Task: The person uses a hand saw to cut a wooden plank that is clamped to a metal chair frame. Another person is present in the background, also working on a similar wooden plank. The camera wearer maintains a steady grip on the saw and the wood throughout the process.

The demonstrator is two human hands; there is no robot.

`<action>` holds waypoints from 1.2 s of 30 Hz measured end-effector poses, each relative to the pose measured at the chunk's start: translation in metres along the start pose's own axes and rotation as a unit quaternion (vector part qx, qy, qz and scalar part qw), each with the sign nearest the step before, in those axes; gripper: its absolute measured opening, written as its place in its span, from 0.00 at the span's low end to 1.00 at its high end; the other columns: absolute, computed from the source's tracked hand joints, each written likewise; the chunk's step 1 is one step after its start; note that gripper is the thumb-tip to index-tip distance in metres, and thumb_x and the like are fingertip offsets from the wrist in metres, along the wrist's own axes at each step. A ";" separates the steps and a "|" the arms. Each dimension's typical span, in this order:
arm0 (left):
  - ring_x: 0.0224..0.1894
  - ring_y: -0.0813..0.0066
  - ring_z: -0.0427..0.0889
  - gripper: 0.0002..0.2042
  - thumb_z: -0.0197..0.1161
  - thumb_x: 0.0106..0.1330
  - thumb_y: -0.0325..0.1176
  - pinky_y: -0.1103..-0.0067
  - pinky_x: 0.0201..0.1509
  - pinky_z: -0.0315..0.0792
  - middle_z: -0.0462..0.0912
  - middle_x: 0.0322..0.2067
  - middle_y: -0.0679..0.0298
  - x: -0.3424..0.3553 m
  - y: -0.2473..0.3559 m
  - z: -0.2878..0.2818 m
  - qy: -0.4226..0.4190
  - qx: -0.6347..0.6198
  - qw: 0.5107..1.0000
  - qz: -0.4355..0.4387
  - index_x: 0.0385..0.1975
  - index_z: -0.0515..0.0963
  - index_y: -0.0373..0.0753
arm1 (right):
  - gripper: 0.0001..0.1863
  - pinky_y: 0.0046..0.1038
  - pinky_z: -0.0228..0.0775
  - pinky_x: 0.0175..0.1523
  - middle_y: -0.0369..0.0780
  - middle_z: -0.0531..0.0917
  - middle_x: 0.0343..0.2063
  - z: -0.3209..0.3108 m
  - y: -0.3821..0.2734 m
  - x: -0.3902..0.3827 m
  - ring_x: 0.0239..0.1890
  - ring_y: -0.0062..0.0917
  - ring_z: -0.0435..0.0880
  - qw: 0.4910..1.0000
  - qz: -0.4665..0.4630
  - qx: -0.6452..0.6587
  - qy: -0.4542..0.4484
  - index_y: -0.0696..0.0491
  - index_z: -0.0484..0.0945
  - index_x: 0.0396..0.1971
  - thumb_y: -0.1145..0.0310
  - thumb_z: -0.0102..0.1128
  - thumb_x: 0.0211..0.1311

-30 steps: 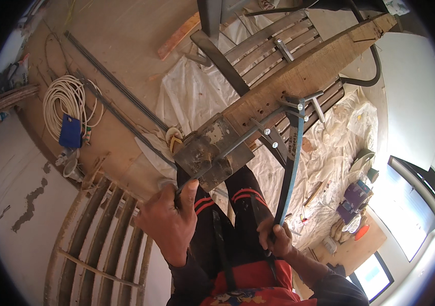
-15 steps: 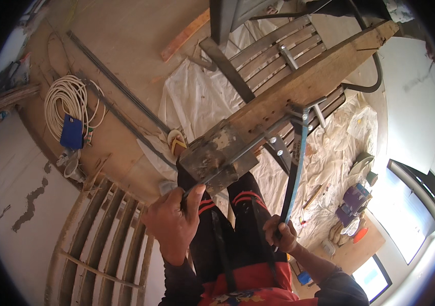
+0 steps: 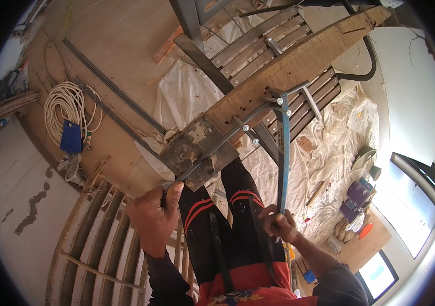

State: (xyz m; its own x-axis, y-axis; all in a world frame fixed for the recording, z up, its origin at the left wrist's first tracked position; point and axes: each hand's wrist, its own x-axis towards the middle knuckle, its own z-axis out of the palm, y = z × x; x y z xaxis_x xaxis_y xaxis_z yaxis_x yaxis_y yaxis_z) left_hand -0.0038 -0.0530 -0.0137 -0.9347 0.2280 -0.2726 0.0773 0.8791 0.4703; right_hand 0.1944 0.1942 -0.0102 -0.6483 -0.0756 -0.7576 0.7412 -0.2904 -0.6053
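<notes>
Running slantwise across the metal plate [image 3: 174,150] on the wooden beam [image 3: 304,66], the thin metal rod [image 3: 218,147] is held at its near end by the left hand [image 3: 151,217] — fingers curled closed, thumb laid along the top. The lower end of the flat blue-and-black bar [image 3: 283,158] is enclosed by the right hand [image 3: 280,224], its fingers wrapped round. The bar's upper end is located at the rod's far part, beside bright bolt heads [image 3: 288,113]. Coiled white cable [image 3: 50,112] is noted on the floor, well to the left.
</notes>
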 end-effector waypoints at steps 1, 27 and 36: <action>0.09 0.61 0.65 0.22 0.62 0.57 0.47 0.72 0.14 0.57 0.66 0.07 0.60 0.000 -0.002 -0.001 0.009 0.012 1.000 0.011 0.08 0.67 0.39 | 0.37 0.15 0.48 0.13 0.34 0.70 0.08 0.010 0.003 0.002 0.06 0.12 0.60 1.000 -0.015 0.004 0.005 0.63 0.70 0.37 0.37 0.36 0.62; 0.11 0.59 0.66 0.24 0.60 0.58 0.51 0.69 0.16 0.56 0.66 0.08 0.60 0.005 0.012 -0.008 0.038 0.055 0.996 -0.054 0.09 0.65 0.39 | 0.37 0.17 0.47 0.14 0.33 0.69 0.08 0.044 0.012 0.015 0.08 0.12 0.59 0.995 -0.025 0.005 0.094 0.62 0.70 0.34 0.36 0.35 0.60; 0.12 0.58 0.65 0.28 0.55 0.59 0.56 0.68 0.17 0.54 0.63 0.08 0.60 0.010 0.009 -0.004 0.058 0.066 0.995 -0.055 0.08 0.63 0.39 | 0.35 0.16 0.46 0.14 0.34 0.69 0.09 0.068 0.007 0.018 0.08 0.12 0.59 0.990 -0.006 0.045 0.135 0.59 0.70 0.33 0.36 0.39 0.59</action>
State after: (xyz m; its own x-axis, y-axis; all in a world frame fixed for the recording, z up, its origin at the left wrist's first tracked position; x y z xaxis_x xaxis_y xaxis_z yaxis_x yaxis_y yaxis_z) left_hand -0.0139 -0.0450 -0.0089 -0.9731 0.0837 -0.2146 0.0093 0.9452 0.3265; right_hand 0.1764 0.1262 -0.0119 -0.5783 0.1823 -0.7952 0.7070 -0.3744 -0.6000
